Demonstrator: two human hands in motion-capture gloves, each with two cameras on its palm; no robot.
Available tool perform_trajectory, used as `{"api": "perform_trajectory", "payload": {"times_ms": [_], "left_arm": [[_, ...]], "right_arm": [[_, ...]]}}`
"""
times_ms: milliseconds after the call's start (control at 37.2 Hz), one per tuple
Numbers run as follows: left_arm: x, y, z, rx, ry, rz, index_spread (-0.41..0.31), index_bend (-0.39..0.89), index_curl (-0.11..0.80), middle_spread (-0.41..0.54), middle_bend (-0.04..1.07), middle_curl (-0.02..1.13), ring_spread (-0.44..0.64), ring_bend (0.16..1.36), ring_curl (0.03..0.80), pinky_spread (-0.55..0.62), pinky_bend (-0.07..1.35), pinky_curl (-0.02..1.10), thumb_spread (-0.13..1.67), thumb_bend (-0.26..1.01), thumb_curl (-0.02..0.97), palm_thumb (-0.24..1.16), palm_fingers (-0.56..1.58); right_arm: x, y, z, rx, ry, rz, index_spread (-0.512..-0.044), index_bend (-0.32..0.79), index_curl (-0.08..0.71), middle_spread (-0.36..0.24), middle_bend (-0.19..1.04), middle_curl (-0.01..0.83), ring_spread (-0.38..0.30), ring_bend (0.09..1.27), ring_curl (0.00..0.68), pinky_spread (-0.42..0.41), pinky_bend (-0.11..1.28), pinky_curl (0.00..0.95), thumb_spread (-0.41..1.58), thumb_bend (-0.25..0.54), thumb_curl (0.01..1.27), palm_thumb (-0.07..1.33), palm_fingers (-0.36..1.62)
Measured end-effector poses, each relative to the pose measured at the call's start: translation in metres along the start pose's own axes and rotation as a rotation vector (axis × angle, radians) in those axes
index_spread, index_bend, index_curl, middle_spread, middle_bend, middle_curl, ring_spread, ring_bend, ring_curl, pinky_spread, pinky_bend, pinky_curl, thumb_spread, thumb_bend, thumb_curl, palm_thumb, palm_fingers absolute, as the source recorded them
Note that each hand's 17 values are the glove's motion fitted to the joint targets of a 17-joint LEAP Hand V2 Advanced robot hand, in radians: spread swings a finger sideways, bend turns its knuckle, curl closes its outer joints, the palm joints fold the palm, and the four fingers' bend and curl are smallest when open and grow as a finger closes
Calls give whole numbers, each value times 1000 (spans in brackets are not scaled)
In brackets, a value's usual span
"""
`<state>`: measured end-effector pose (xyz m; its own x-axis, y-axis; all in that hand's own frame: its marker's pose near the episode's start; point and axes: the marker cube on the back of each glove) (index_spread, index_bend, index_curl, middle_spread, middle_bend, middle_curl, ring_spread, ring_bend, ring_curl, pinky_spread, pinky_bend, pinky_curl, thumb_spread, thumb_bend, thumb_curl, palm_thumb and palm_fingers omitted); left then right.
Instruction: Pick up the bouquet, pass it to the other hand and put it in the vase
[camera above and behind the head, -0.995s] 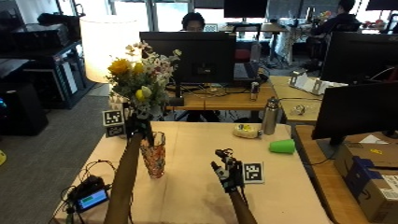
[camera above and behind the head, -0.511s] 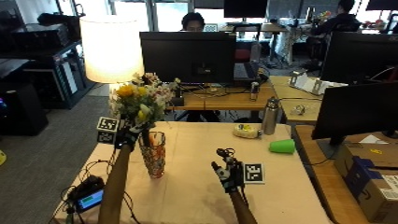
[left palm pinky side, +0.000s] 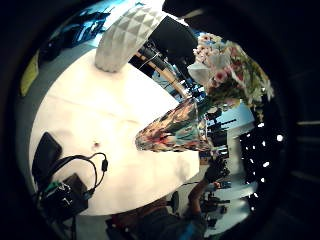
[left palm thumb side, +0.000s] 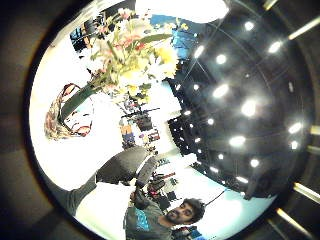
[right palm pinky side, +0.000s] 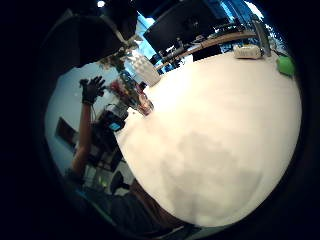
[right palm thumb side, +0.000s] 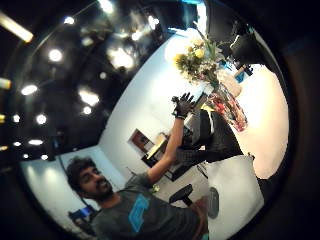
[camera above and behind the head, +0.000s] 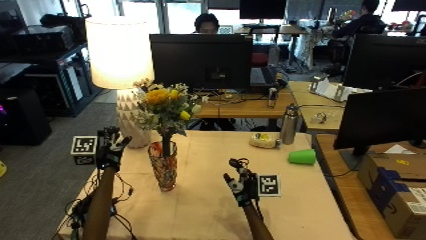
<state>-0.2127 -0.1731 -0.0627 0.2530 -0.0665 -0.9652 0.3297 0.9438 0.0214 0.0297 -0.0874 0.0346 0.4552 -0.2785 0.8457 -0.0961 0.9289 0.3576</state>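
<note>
Standing in the vase (camera above and behind the head: 164, 170) left of centre, the bouquet (camera above and behind the head: 164, 107) looks top-heavy. Left hand (camera above and behind the head: 110, 146), fingers spread and empty, hovers just beside it; a careless sweep could topple it. Right hand (camera above and behind the head: 239, 186), also spread, hangs mid-frame over the table (camera above and behind the head: 213, 210).

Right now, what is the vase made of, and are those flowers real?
The vase looks like glass or glazed ceramic: its mottled red, green and blue surface shows in the outside view and the left palm view. Which one, I cannot tell. The bouquet standing in it has yellow and white blooms with green leaves; whether they are real or fabric cannot be told from here.
</note>
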Motion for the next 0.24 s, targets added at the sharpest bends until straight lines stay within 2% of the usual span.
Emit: {"api": "perform_trajectory", "payload": {"times_ms": [161, 242], "left_arm": [[19, 13, -19, 8, 24, 63, 120, 84, 252, 180, 251, 386, 312, 695, 350, 526, 448, 345, 766, -53, 405, 260, 76], [26, 17, -24, 8, 17, 83, 112, 91, 240, 181, 261, 386, 322, 701, 347, 531, 449, 344, 767, -49, 395, 253, 78]], "right_arm": [[-16, -3, 9, -1, -78, 2, -294, 145, 347, -121, 247, 440, -96, 332, 388, 300, 172, 326, 1053, -21, 519, 795, 852], [-33, -4, 16, -6, -213, -6, -295, 144, 347, -120, 246, 441, -95, 329, 390, 301, 175, 325, 1053, -21, 518, 794, 850]]}}
